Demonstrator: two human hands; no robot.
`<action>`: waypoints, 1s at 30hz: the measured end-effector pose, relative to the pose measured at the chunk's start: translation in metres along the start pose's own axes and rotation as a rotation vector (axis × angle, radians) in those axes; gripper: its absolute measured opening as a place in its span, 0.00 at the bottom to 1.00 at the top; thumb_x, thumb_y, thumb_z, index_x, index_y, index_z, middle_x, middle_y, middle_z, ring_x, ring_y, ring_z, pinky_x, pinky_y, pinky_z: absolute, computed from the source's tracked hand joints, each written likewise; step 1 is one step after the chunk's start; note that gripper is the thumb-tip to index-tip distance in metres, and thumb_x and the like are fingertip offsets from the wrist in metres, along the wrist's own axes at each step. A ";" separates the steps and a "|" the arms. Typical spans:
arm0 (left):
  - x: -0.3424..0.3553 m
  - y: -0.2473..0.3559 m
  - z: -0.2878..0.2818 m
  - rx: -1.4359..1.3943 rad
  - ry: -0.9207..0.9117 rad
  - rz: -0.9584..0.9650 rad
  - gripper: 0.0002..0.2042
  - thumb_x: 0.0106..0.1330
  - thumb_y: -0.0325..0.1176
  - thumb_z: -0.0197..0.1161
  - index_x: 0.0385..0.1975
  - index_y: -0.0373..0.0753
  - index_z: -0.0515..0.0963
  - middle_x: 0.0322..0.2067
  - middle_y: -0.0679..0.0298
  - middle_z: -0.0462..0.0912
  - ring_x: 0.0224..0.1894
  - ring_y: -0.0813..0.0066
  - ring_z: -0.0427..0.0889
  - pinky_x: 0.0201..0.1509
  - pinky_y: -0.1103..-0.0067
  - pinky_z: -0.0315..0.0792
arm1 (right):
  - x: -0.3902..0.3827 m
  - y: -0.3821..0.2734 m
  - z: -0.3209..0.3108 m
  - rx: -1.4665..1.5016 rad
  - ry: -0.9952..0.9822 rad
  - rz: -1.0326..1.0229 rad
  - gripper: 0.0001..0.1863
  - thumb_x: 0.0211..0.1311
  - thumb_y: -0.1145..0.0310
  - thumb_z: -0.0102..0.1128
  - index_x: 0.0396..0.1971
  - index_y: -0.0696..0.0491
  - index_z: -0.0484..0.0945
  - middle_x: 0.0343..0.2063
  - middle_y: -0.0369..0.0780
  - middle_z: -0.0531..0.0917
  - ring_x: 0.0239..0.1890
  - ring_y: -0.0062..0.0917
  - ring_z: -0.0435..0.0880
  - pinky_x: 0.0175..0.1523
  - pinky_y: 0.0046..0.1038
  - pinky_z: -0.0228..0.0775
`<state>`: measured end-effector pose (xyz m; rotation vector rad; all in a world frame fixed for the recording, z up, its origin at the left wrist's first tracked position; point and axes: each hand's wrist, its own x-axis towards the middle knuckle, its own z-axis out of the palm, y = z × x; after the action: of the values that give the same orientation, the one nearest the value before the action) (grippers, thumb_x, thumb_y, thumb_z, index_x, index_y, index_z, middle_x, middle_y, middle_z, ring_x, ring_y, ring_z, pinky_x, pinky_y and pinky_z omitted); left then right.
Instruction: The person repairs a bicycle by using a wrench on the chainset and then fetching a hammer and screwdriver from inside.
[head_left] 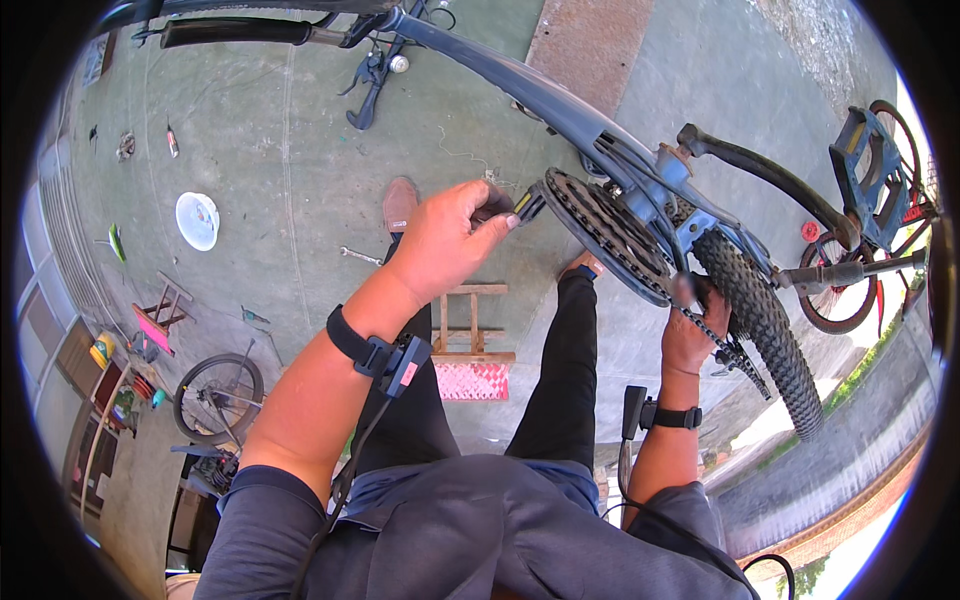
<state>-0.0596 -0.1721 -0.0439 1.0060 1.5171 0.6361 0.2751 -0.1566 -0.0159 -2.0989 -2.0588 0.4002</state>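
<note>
My left hand (465, 235) is closed on a black pedal (528, 203) with a yellow reflector, beside the chainring (605, 240) of a blue-grey bicycle frame (520, 85). My right hand (695, 330) is at the chain (740, 355) below the chainring, next to the knobby tire (765, 330); its fingers are curled and partly hidden, so what they grip is unclear. The bicycle stretches diagonally across the upper and right view, with its handlebar and seat post parts at the edges.
Below it are a wooden stool (475, 355) with woven seat and a wrench (360, 255). A white bucket (197, 220), pink folding stool (155, 330) and loose wheel (218, 398) lie left. Black bicycle parts (365, 90) lie at top; another bicycle (840, 300) stands right.
</note>
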 end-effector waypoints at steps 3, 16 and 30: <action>-0.004 -0.003 0.000 -0.007 -0.004 -0.022 0.08 0.62 0.29 0.62 0.36 0.30 0.77 0.30 0.58 0.82 0.32 0.75 0.80 0.38 0.80 0.75 | 0.000 0.002 0.001 0.004 -0.003 0.000 0.16 0.53 0.58 0.70 0.34 0.56 0.81 0.34 0.42 0.84 0.40 0.39 0.79 0.48 0.37 0.69; -0.011 -0.009 0.012 -0.066 -0.047 -0.076 0.08 0.63 0.29 0.62 0.38 0.31 0.76 0.32 0.61 0.81 0.34 0.78 0.79 0.41 0.80 0.74 | -0.001 0.000 0.002 0.020 0.009 0.021 0.15 0.53 0.61 0.70 0.35 0.55 0.82 0.34 0.43 0.83 0.41 0.39 0.79 0.49 0.37 0.69; -0.011 -0.002 0.019 -0.049 -0.079 -0.122 0.09 0.63 0.29 0.61 0.38 0.31 0.76 0.33 0.61 0.81 0.35 0.78 0.79 0.41 0.80 0.74 | -0.001 -0.002 0.003 0.051 0.019 0.017 0.16 0.55 0.60 0.69 0.33 0.58 0.79 0.30 0.43 0.81 0.35 0.32 0.80 0.44 0.31 0.72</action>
<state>-0.0415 -0.1854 -0.0435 0.8839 1.4744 0.5386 0.2726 -0.1573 -0.0182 -2.0839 -2.0003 0.4283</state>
